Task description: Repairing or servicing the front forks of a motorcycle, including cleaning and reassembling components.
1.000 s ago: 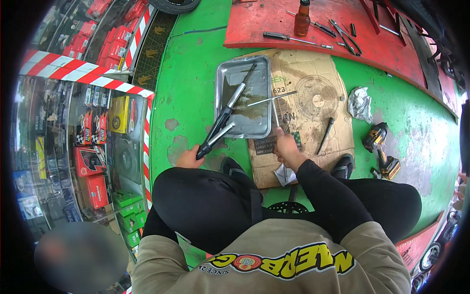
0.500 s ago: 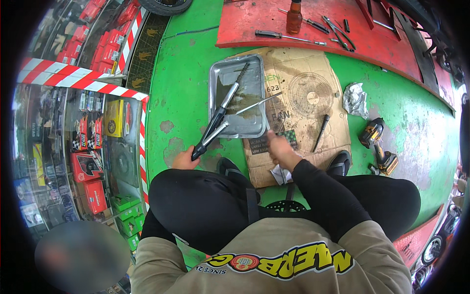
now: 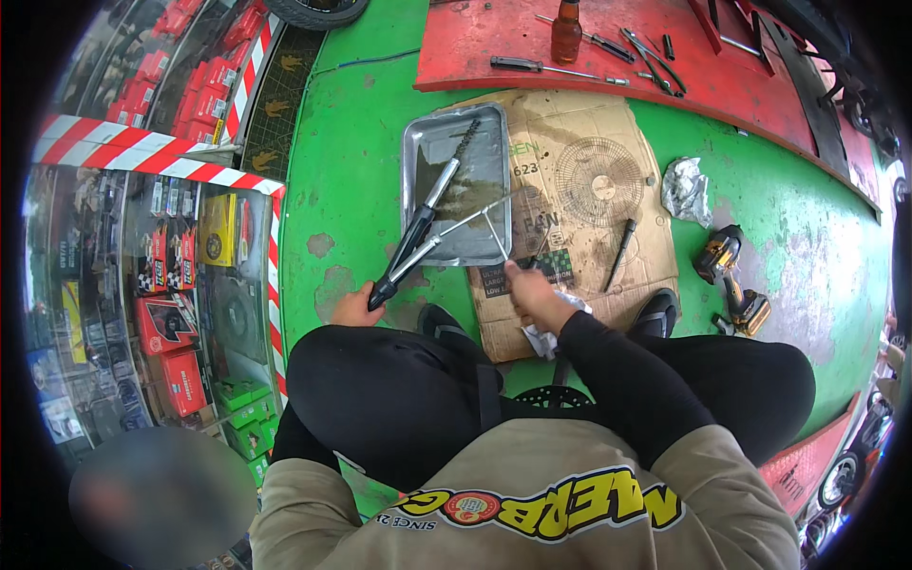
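Fork tube [image 3: 418, 233] gripped in left hand [image 3: 356, 306], right hand [image 3: 534, 296] pinching thin rod [image 3: 494, 233] w/ rag [image 3: 551, 334]; oil could slop from tray [image 3: 418, 142] onto cardboard [image 3: 589, 180] if tube slips.

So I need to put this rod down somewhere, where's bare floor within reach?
Bare green floor lies left of the metal tray, up to the striped barrier. Another patch sits right of the cardboard, between the crumpled foil and the drill. The tray, the cardboard near the right hand and the red platform are crowded.

Green painted floor [image 3: 361, 123], flattened cardboard [image 3: 589, 190], metal tray [image 3: 456, 180], cordless drill [image 3: 727, 271], crumpled foil [image 3: 686, 188]
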### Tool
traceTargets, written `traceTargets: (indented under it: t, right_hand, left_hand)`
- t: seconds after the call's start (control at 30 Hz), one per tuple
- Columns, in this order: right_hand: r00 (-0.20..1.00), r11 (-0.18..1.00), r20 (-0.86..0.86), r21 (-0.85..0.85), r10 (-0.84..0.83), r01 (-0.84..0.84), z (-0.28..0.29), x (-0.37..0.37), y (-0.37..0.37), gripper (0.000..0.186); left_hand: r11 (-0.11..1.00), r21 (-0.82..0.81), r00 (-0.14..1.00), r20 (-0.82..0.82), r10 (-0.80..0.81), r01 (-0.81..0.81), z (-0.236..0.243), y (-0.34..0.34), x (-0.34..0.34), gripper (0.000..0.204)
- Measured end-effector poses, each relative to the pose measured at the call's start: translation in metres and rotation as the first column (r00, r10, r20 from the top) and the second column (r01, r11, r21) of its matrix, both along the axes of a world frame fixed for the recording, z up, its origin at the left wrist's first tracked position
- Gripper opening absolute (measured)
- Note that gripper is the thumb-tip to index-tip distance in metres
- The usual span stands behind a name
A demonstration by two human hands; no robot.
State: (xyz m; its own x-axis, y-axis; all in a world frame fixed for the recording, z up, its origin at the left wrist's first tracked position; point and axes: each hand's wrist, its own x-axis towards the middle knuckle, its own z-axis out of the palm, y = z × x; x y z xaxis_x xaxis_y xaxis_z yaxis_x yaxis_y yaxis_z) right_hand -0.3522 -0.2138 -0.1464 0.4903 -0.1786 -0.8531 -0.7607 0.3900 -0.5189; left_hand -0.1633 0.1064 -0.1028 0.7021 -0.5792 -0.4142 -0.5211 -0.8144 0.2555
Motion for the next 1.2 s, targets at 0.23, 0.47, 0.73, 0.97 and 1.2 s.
traceTargets:
  t: [0.23, 0.47, 0.73, 0.97, 1.2]
  right_hand:
    - [0.999, 0.96, -0.031, 0.277, -0.043, 0.05, 0.027, -0.002, 0.004, 0.046]
    - [0.974, 0.954, -0.083, 0.201, -0.211, 0.224, 0.02, -0.001, -0.003, 0.045]
    - [0.975, 0.934, -0.058, 0.28, -0.215, 0.222, 0.018, -0.004, -0.01, 0.048]
    - [0.935, 0.898, -0.03, 0.268, -0.353, 0.348, -0.004, -0.009, -0.025, 0.053]
    - [0.91, 0.887, -0.034, 0.211, -0.414, 0.411, -0.009, -0.002, -0.032, 0.061]
  left_hand:
    - [1.0, -0.007, 1.0, -0.001, -0.003, 0.003, -0.006, 0.001, 0.003, 0.035]
    - [1.0, -0.006, 1.0, -0.008, 0.018, -0.018, -0.001, -0.001, 0.001, 0.031]
    - [0.998, -0.056, 1.0, -0.023, 0.021, -0.022, -0.004, 0.0, -0.001, 0.032]
    - [0.998, -0.053, 0.999, -0.031, 0.016, -0.018, -0.004, -0.002, 0.001, 0.031]
    - [0.998, -0.064, 1.0, -0.006, 0.021, -0.021, -0.004, 0.006, 0.0, 0.031]
